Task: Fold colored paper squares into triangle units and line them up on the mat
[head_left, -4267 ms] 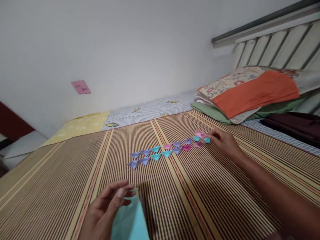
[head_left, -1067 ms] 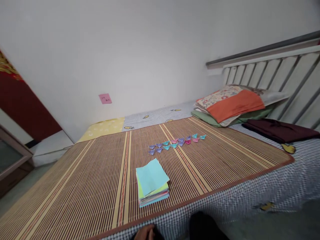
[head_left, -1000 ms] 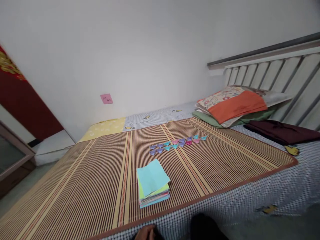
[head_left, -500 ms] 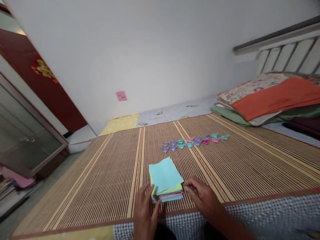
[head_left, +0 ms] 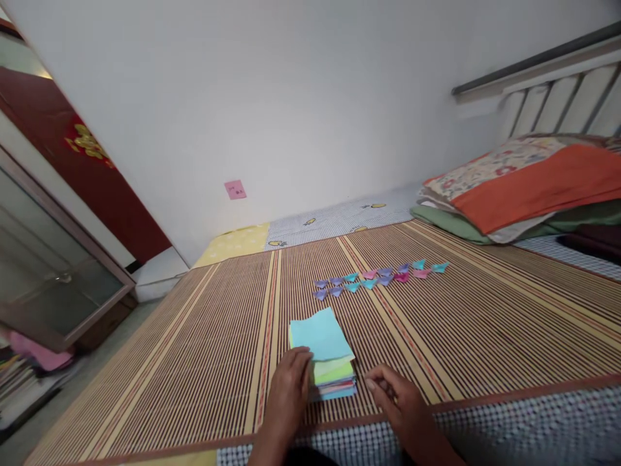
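Note:
A stack of coloured paper sheets [head_left: 334, 374] lies on the striped mat near its front edge, with a light blue sheet [head_left: 321, 335] on top. My left hand [head_left: 290, 385] rests against the left side of the stack, its fingers curled together over the edge of the paper. Whether it pinches the top sheet alone is too small to tell. To the right of the stack, a little apart from it, my right hand [head_left: 395, 395] is half closed, thumb near the curled index finger. Beyond the stack, small folded paper shapes [head_left: 369, 283] in blue, purple and pink form two rows.
The striped bamboo mat [head_left: 194, 362] covers the bed. Folded bedding with an orange cover [head_left: 538, 188] is piled at the right, below a white radiator [head_left: 572, 100]. A pink note [head_left: 235, 189] is on the wall. A glass-fronted cabinet [head_left: 53, 259] stands at the left.
My left hand has moved up along the stack and its fingers have drawn together. My right hand has shifted slightly away to the right and down. The top sheet has turned a little.

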The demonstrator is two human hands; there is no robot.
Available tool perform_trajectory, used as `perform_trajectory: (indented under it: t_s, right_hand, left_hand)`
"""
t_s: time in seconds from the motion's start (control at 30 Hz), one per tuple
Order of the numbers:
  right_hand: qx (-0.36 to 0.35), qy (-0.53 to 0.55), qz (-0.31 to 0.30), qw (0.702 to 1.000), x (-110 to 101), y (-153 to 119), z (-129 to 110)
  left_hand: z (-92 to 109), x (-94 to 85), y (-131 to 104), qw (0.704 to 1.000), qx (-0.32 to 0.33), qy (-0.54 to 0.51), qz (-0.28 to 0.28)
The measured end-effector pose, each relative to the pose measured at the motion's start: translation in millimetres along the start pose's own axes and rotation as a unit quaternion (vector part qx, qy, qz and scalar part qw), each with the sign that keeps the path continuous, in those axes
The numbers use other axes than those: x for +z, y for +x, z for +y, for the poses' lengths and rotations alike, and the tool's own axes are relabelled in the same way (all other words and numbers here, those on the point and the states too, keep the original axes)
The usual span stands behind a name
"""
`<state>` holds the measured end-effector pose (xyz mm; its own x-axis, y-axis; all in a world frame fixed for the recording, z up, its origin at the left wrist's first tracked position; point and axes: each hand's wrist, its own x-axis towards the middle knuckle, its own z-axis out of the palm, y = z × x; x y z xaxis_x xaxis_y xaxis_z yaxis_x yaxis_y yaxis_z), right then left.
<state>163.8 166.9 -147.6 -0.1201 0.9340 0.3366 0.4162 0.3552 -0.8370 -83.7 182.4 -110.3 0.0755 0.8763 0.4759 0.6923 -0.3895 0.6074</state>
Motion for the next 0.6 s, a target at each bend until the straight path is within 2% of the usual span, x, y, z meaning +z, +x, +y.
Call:
perform_trajectory:
  t_s: [0.2, 0.33, 0.47, 0.6]
  right_hand:
    - [0.023, 0.054, 0.018, 0.998, -6.9, 24.2, -8.0]
    - [0.059, 0.110, 0.054, 0.991, -8.5, 60.6, -7.5]
    - [0.037, 0.177, 0.029, 0.983, -13.1, 110.4, -19.3]
    - [0.025, 0.188, 0.005, 0.982, -15.1, 149.4, -37.0]
  left_hand:
    - [11.8, -17.0, 30.1, 0.993, -0.076, -0.048, 0.070]
    - [16.7, -27.3, 62.0, 0.979, -0.121, -0.102, 0.126]
    - [17.9, -30.7, 91.0, 0.965, -0.132, -0.184, 0.135]
    - [18.6, -27.0, 105.4, 0.953, -0.142, -0.236, 0.126]
